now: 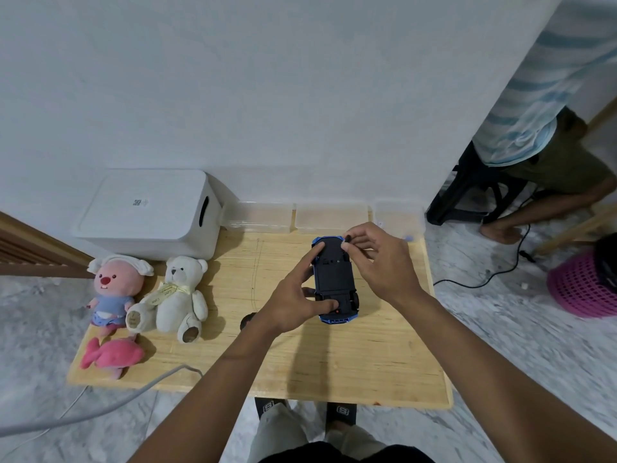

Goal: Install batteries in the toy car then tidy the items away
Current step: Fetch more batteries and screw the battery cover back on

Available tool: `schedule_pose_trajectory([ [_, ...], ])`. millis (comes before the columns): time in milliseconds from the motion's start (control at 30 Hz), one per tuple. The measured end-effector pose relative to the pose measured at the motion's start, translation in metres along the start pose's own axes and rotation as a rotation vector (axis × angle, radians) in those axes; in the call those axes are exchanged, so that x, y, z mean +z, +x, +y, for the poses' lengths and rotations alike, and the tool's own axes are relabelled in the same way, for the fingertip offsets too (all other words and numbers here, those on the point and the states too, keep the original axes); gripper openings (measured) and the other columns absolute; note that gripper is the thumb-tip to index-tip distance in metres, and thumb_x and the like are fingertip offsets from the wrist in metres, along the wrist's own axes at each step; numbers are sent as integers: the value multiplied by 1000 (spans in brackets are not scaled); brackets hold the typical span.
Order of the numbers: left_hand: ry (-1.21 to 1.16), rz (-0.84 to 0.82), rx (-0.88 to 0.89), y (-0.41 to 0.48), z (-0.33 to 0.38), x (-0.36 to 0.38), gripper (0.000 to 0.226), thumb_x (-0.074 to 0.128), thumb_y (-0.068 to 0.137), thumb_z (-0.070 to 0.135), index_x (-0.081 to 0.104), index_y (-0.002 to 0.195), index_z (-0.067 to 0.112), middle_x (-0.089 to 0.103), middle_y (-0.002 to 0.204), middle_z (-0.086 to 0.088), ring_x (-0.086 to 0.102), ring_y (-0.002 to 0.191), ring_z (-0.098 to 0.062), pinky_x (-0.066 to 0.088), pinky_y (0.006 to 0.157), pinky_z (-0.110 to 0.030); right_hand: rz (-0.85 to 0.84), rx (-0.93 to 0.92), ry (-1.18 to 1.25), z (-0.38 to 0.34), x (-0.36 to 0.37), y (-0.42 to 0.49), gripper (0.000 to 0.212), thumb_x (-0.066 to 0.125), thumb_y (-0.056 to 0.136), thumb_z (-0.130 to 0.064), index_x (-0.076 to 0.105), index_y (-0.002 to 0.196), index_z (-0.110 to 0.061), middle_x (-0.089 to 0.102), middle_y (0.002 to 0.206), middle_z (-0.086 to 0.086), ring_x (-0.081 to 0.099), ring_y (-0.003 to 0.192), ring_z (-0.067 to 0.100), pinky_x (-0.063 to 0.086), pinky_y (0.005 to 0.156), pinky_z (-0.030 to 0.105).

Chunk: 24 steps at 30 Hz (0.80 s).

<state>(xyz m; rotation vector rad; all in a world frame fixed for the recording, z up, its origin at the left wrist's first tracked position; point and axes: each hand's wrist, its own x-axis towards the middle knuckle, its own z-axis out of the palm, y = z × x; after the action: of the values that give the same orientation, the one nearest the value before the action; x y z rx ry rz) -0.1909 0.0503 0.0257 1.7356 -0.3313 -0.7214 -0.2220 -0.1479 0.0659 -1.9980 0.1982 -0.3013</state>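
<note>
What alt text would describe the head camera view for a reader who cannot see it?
Two bare hands, left hand and right hand, hold a blue toy car upside down over a wooden table. On the table's left lie three plush toys: a white teddy bear, a pink doll and a pink fish.
</note>
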Motion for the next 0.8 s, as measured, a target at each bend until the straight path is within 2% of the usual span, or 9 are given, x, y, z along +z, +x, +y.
schedule_pose_trajectory([
  [133, 16, -8, 8, -4, 2, 1, 104, 84, 79, 1, 32, 155, 50, 49, 147, 26, 46, 141, -5, 55, 104, -39, -2, -89, -100, -2, 0, 1, 22, 70, 94, -16, 70, 114, -25, 72, 88, -8, 69, 85, 6, 58, 79, 20],
  [267, 25, -17, 24, -7, 6, 0, 104, 84, 79, 2, 31, 156, 50, 49, 148, 27, 46, 141, -4, 56, 103, -38, -21, -146, -78, -8, -2, 0, 25, 63, 99, -15, 73, 121, -22, 73, 110, -13, 68, 105, 3, 56, 89, 20],
  [333, 30, -13, 31, -8, 8, -4, 104, 84, 79, 2, 31, 156, 49, 49, 147, 27, 46, 141, -5, 56, 103, -38, -23, -117, -37, -14, -1, -1, 22, 63, 99, -13, 75, 116, -21, 73, 110, -17, 69, 105, 0, 56, 92, 20],
  [467, 39, -36, 40, -10, 13, -12, 104, 84, 79, 2, 32, 154, 52, 50, 149, 19, 48, 139, -7, 57, 101, -38, 49, -15, 31, -26, 4, 3, 8, 74, 91, -17, 78, 97, -21, 75, 92, -15, 71, 88, 5, 58, 85, 24],
  [533, 50, -57, 53, -13, 16, -17, 104, 84, 79, 2, 32, 155, 51, 49, 151, 18, 48, 139, -5, 57, 101, -37, 69, -30, 20, -32, 7, 3, 10, 74, 91, -19, 78, 98, -23, 75, 94, -14, 70, 89, 7, 58, 86, 27],
  [667, 67, -88, 74, -16, 22, -33, 103, 84, 80, 4, 32, 155, 51, 47, 153, 21, 48, 140, -6, 56, 102, -37, 61, -79, -31, -46, 19, -2, 17, 67, 96, -20, 78, 108, -26, 74, 109, -19, 67, 108, 1, 56, 95, 31],
  [800, 76, -123, 83, -21, 26, -55, 103, 85, 79, 7, 31, 155, 52, 50, 151, 15, 54, 134, -6, 57, 99, -36, 161, -32, 33, -66, 33, -3, 10, 77, 89, -18, 81, 97, -22, 77, 95, -17, 72, 91, 5, 58, 87, 30],
])
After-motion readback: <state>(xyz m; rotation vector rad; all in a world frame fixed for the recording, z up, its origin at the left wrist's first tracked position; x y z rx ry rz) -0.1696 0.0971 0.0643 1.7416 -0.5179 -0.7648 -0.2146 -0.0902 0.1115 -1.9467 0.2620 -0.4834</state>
